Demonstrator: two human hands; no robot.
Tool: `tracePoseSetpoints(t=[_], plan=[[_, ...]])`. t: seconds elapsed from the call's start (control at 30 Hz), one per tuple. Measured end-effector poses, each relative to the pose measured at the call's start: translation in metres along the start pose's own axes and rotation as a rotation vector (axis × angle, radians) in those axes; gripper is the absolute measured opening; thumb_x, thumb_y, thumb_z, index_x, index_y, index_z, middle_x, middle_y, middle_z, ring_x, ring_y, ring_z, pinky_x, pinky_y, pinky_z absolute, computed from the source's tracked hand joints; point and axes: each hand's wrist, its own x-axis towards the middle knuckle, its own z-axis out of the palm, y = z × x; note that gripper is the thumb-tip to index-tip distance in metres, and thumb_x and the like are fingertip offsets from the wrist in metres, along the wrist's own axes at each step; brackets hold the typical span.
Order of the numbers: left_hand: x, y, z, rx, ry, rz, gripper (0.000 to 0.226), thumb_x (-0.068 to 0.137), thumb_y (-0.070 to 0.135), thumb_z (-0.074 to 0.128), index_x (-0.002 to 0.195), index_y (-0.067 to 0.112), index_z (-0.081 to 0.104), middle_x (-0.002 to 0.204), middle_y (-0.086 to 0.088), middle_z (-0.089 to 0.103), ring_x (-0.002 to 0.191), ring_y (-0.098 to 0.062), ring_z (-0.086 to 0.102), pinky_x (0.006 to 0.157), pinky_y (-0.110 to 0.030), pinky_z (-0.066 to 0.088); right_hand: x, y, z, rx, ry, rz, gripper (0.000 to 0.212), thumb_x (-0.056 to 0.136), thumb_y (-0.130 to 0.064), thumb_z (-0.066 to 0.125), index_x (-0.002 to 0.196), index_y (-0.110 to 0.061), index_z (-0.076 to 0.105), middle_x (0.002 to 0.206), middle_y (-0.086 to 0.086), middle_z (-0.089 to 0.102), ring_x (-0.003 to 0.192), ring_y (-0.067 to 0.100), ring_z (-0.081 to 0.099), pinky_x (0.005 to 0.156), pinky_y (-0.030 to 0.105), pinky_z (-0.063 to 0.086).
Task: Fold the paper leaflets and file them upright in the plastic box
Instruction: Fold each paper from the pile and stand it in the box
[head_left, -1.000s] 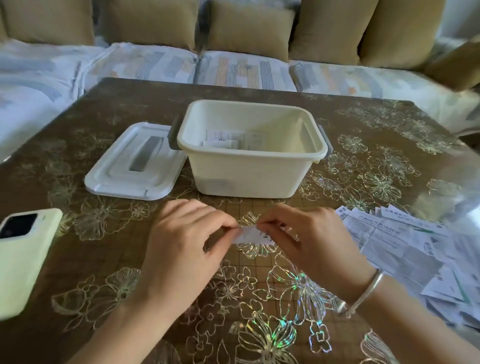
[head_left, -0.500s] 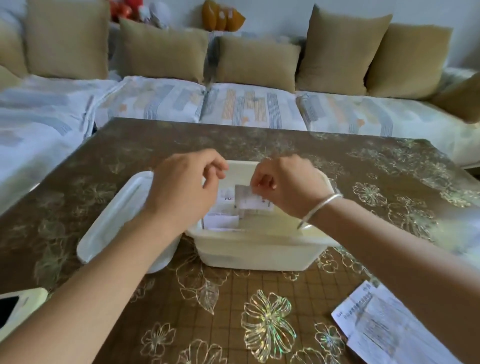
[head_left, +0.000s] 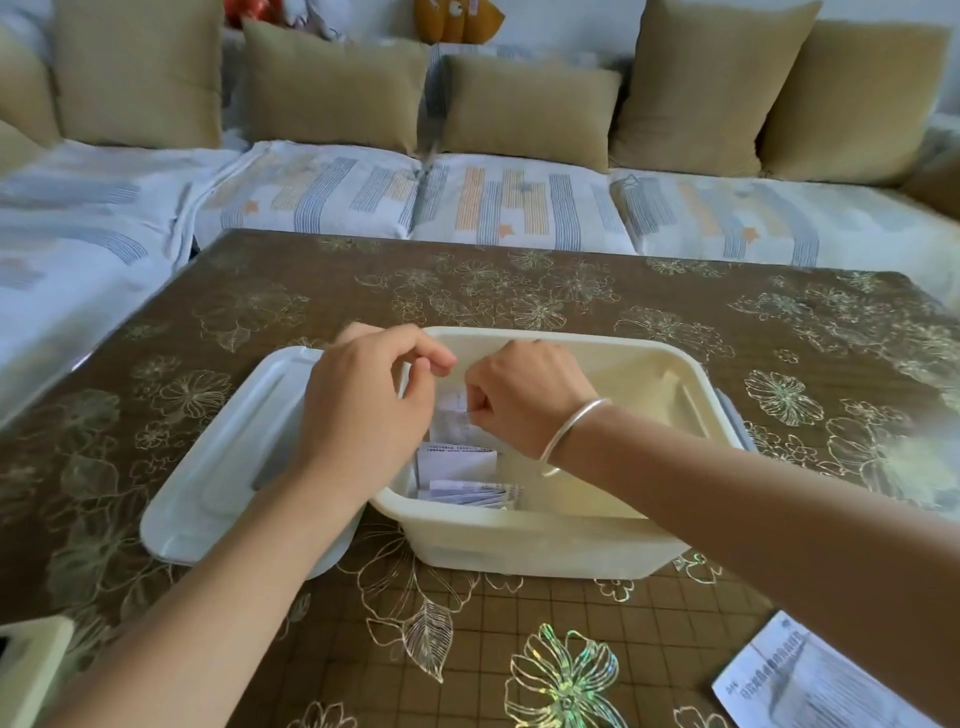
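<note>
My right grip (head_left: 524, 400) is over the box (head_left: 519, 545), pinching a folded leaflet (head_left: 453, 415) upright inside its left end, above the other leaflets (head_left: 457, 465) there. My left grip (head_left: 363, 410) curls over the box's left rim; I cannot tell whether it holds anything. The lid (head_left: 218, 467) lies left of the box.

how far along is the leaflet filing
Done: a few folded leaflets already sit in the box, near left corner. In hand: the right hand pinches one more leaflet inside it, the left hand close beside. Left: unfolded sheets wait on the table, and the lid lies off.
</note>
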Motion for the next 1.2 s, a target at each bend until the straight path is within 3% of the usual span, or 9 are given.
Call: tracePoseSetpoints(t=[0.17, 0.37, 0.47, 0.63, 0.8, 0.9, 1.0, 1.07, 1.2], plan=[[-0.002, 0.000, 0.000, -0.023, 0.014, 0.004, 0.027, 0.088, 0.014, 0.051, 0.087, 0.030, 0.072, 0.093, 0.008, 0.069, 0.096, -0.006, 0.055, 0.073, -0.020, 0.042, 0.011, -0.009, 0.005, 0.116, -0.140, -0.033, 0.017, 0.089, -0.032, 0.056, 0.094, -0.020, 0.067, 0.100, 0.007, 0.066, 0.093, 0.030, 0.061, 0.071, 0.032, 0.045], [-0.003, 0.004, -0.002, -0.040, 0.097, 0.075, 0.025, 0.089, 0.005, 0.054, 0.085, 0.023, 0.072, 0.082, 0.014, 0.070, 0.088, -0.012, 0.059, 0.077, -0.035, 0.049, 0.011, 0.003, 0.012, 0.300, -0.133, -0.006, 0.010, 0.081, -0.032, 0.067, 0.086, -0.024, 0.070, 0.093, -0.001, 0.070, 0.088, 0.024, 0.064, 0.081, 0.035, 0.052], [-0.002, 0.010, -0.008, -0.065, 0.166, 0.101, 0.025, 0.089, 0.006, 0.053, 0.086, 0.023, 0.071, 0.081, 0.015, 0.070, 0.082, -0.011, 0.063, 0.075, -0.039, 0.052, 0.001, 0.013, -0.003, 0.355, -0.030, 0.011, 0.012, 0.082, -0.028, 0.071, 0.092, -0.023, 0.071, 0.092, -0.006, 0.071, 0.082, 0.012, 0.064, 0.078, 0.024, 0.048], [-0.008, 0.037, -0.026, -0.161, 0.222, 0.142, 0.025, 0.088, 0.009, 0.050, 0.087, 0.022, 0.072, 0.080, 0.017, 0.069, 0.080, -0.007, 0.065, 0.075, -0.037, 0.054, -0.057, 0.024, -0.045, 0.573, 0.177, 0.051, 0.010, 0.085, -0.016, 0.067, 0.091, -0.022, 0.073, 0.082, -0.009, 0.071, 0.053, -0.013, 0.054, 0.057, 0.004, 0.037], [-0.053, 0.079, -0.007, -0.219, 0.136, 0.292, 0.024, 0.088, 0.009, 0.051, 0.086, 0.020, 0.072, 0.084, 0.017, 0.069, 0.085, -0.005, 0.061, 0.077, -0.023, 0.049, -0.162, 0.037, -0.056, 0.768, 0.431, 0.230, 0.014, 0.086, -0.010, 0.066, 0.092, -0.021, 0.072, 0.075, -0.012, 0.070, 0.045, 0.008, 0.057, 0.049, 0.016, 0.046], [-0.081, 0.100, 0.010, -0.231, 0.162, 0.415, 0.022, 0.087, 0.003, 0.055, 0.084, 0.015, 0.073, 0.084, 0.011, 0.069, 0.085, -0.008, 0.059, 0.076, -0.017, 0.044, -0.226, 0.062, -0.037, 0.716, 0.483, 0.432, 0.015, 0.085, -0.011, 0.066, 0.092, -0.023, 0.071, 0.071, -0.013, 0.068, 0.051, 0.016, 0.060, 0.052, 0.026, 0.053], [-0.114, 0.113, 0.035, -0.245, 0.102, 0.495, 0.019, 0.086, 0.001, 0.056, 0.082, 0.012, 0.071, 0.081, 0.007, 0.068, 0.082, -0.015, 0.057, 0.074, -0.028, 0.046, -0.284, 0.083, -0.001, 0.521, 0.428, 0.626, 0.012, 0.085, -0.016, 0.069, 0.087, -0.027, 0.071, 0.074, -0.014, 0.069, 0.056, 0.004, 0.061, 0.056, 0.017, 0.051], [-0.143, 0.119, 0.055, -0.263, -0.047, 0.499, 0.018, 0.085, 0.002, 0.058, 0.086, 0.015, 0.071, 0.084, 0.009, 0.068, 0.085, -0.012, 0.057, 0.078, -0.030, 0.048, -0.315, 0.085, 0.021, 0.342, 0.365, 0.646, 0.006, 0.085, -0.021, 0.068, 0.087, -0.026, 0.072, 0.087, -0.007, 0.071, 0.070, 0.007, 0.060, 0.060, 0.012, 0.046], [-0.194, 0.123, 0.092, -0.245, -0.446, 0.535, 0.029, 0.088, 0.016, 0.058, 0.114, 0.024, 0.069, 0.117, 0.014, 0.067, 0.112, -0.001, 0.056, 0.102, -0.024, 0.040, -0.341, 0.073, 0.050, 0.184, 0.138, 0.697, 0.042, 0.088, -0.047, 0.051, 0.121, -0.023, 0.062, 0.134, 0.003, 0.055, 0.122, 0.028, 0.050, 0.098, 0.042, 0.042]])
